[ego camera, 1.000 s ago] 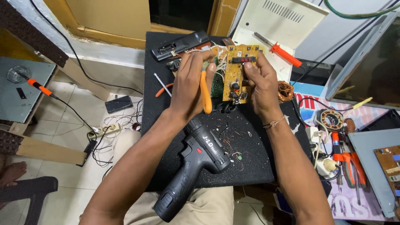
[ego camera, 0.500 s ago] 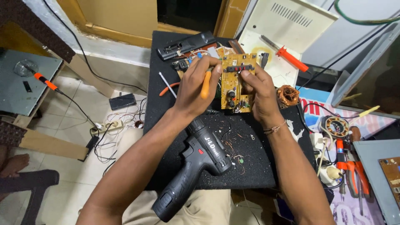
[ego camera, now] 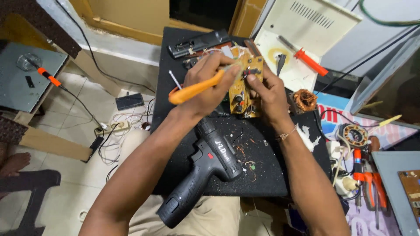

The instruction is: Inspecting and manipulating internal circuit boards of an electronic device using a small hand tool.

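Gripping an orange-handled tool (ego camera: 197, 87), the left hand (ego camera: 209, 85) has its fingers curled tight round it, tip apparently on the yellow circuit board (ego camera: 243, 83). Right hand (ego camera: 267, 94) clasps the board's right edge, thumb on its face. Board sits tilted at the black mat's (ego camera: 271, 175) far end. Cordless drill (ego camera: 205, 172) lies just beneath the wrists; copper coil (ego camera: 304, 99) to the right.

Tool tip: the orange-handled tool (ego camera: 197, 87) runs under the left hand (ego camera: 210, 83); its working end is blurred against the circuit board (ego camera: 245, 83).
Board: lower edge and left side covered by both hands; parts too small to tell.
Right hand (ego camera: 267, 94): fingertips hidden behind the board.
Cordless drill (ego camera: 205, 170): chuck hidden under the left forearm.
Elbows: cut off at the bottom edge.
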